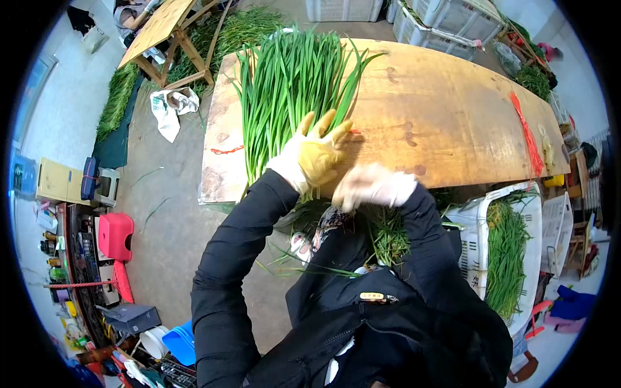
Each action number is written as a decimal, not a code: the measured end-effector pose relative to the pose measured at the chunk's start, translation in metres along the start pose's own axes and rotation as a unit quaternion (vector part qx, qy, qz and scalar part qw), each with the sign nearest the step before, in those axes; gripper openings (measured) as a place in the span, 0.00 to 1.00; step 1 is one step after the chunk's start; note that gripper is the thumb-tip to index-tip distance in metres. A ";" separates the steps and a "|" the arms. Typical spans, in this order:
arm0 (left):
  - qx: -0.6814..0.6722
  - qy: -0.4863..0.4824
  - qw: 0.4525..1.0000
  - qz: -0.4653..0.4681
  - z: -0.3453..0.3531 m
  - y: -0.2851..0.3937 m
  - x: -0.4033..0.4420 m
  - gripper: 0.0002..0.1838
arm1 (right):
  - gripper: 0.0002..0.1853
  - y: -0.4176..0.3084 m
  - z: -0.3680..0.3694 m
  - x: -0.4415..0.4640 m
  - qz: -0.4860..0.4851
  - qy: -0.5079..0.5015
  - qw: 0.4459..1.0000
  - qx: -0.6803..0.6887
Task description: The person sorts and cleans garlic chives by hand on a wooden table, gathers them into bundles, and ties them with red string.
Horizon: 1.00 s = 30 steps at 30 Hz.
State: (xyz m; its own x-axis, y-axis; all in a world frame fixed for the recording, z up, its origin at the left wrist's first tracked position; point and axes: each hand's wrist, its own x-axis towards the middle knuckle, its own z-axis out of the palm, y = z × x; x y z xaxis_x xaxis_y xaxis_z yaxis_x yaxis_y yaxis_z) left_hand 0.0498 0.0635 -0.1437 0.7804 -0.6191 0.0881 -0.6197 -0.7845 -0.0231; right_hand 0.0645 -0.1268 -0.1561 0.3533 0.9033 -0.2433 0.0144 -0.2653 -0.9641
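A thick bundle of long green leafy stalks (291,84) lies on the wooden table (440,116), leaf tips towards the far edge. My left hand (315,152), in a white glove with yellow coating, is at the lower right part of the bundle with its fingers spread apart. Close beside it, over the near table edge, my right hand (372,186) wears a pale glove; motion blurs its fingers, and I cannot make out whether it holds anything. A short red tie (228,150) lies left of the stalks. More red strings (527,132) lie at the table's right end.
Below the table's right side stands a white crate (482,242) with greens (506,258). White crates (446,29) are stacked beyond the table. At the upper left, a person (129,16) is by another wooden table (155,32). A red stool (116,237) and a white sack (169,113) are left.
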 end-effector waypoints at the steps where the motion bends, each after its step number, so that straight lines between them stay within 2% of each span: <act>1: -0.025 -0.023 0.999 -0.006 -0.001 0.001 0.002 0.16 | 0.10 0.003 -0.012 0.001 -0.064 0.191 0.973 -0.112; 2: -0.020 -0.028 0.999 -0.024 -0.001 0.000 0.002 0.13 | 0.11 0.005 -0.020 0.004 0.024 0.333 0.938 -0.093; 3: -0.014 -0.034 0.999 -0.040 0.001 -0.002 0.003 0.11 | 0.16 0.009 -0.030 0.011 0.046 0.422 0.883 -0.202; 5: 0.040 -0.037 0.986 -0.160 0.011 -0.007 0.004 0.13 | 0.17 0.034 -0.044 0.027 -0.053 0.451 0.820 -0.347; 7: -0.065 0.039 0.977 -0.202 0.015 -0.010 -0.005 0.13 | 0.18 0.040 -0.044 0.039 -0.045 0.420 0.747 -0.514; 9: -0.059 0.046 0.973 -0.220 0.018 -0.008 -0.006 0.12 | 0.15 0.046 -0.044 0.045 -0.063 0.406 0.747 -0.522; 11: -0.049 0.039 0.969 -0.240 0.017 -0.004 -0.007 0.13 | 0.12 0.054 -0.039 0.048 -0.062 0.391 0.719 -0.572; 12: -0.052 0.065 0.968 -0.238 0.020 -0.004 -0.007 0.13 | 0.10 0.052 -0.036 0.047 -0.034 0.369 0.751 -0.546; 13: -0.050 0.054 0.967 -0.244 0.022 -0.004 -0.006 0.16 | 0.10 0.049 -0.032 0.043 -0.038 0.367 0.752 -0.547; 15: -0.054 0.073 0.965 -0.247 0.023 -0.004 -0.006 0.20 | 0.11 0.045 -0.026 0.031 -0.028 0.324 0.835 -0.443; 16: -0.053 0.074 0.964 -0.249 0.027 -0.005 -0.006 0.20 | 0.11 0.037 -0.023 0.026 -0.031 0.306 0.859 -0.410; 18: -0.004 0.065 0.964 -0.258 0.033 -0.007 -0.004 0.26 | 0.10 0.037 -0.026 0.022 -0.027 0.290 0.875 -0.386; 19: -0.003 0.065 0.964 -0.258 0.033 -0.006 -0.004 0.26 | 0.09 0.037 -0.027 0.021 -0.021 0.275 0.890 -0.362; 22: 0.011 0.027 0.966 -0.259 0.030 -0.003 -0.003 0.26 | 0.08 0.033 -0.031 0.020 -0.016 0.260 0.902 -0.345; 29: 0.036 0.046 0.964 -0.259 0.037 -0.005 -0.004 0.28 | 0.11 0.033 -0.038 0.014 0.017 0.239 0.904 -0.354; 30: 0.053 0.037 0.966 -0.252 0.040 -0.004 -0.002 0.29 | 0.12 0.038 -0.039 0.014 -0.003 0.249 0.899 -0.362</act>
State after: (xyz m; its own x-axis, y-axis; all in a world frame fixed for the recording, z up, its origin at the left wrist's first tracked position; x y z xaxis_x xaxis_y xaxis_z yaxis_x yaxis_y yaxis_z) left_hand 0.0538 0.0662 -0.1834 0.9700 -0.1574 0.1852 -0.1487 -0.9871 -0.0602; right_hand 0.1064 -0.1376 -0.1922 0.7232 0.6905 0.0128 0.5580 -0.5733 -0.6000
